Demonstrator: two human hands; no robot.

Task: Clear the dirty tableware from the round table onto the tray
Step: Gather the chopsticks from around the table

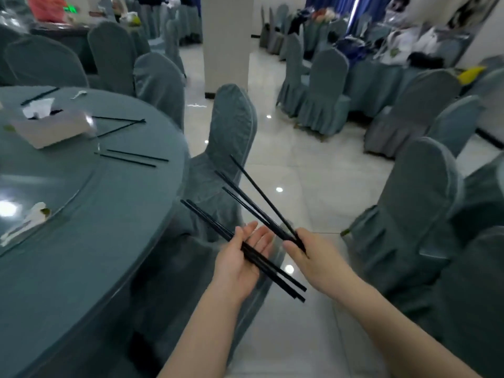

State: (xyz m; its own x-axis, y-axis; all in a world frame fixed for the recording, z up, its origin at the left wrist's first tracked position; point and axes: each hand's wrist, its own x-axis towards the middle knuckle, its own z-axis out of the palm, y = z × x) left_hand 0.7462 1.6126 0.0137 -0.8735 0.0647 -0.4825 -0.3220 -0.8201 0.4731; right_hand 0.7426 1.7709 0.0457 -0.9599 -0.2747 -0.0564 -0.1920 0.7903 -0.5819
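My left hand lies palm up with its fingers straight and loosely spread, and a bundle of black chopsticks rests across the palm, with my thumb over it. Its long axis runs on a diagonal, the far ends pointing up and left toward the bench, the near ends sticking out past my wrist to the lower right. My right hand has its fingers curled and pinched on the lower ends of a second bundle of chopsticks; these fan apart and point up and left, over the covered chair ahead of me. Both bundles are held over the tiled floor, just beside the bench edge.

On the round bench to my left, under its grey-green cloth, two more pairs of chopsticks lie near the rim, pointing roughly right, the farther pair splayed beside a tissue box. A crumpled napkin lies nearer me. I can read no writing on the box or anywhere else.
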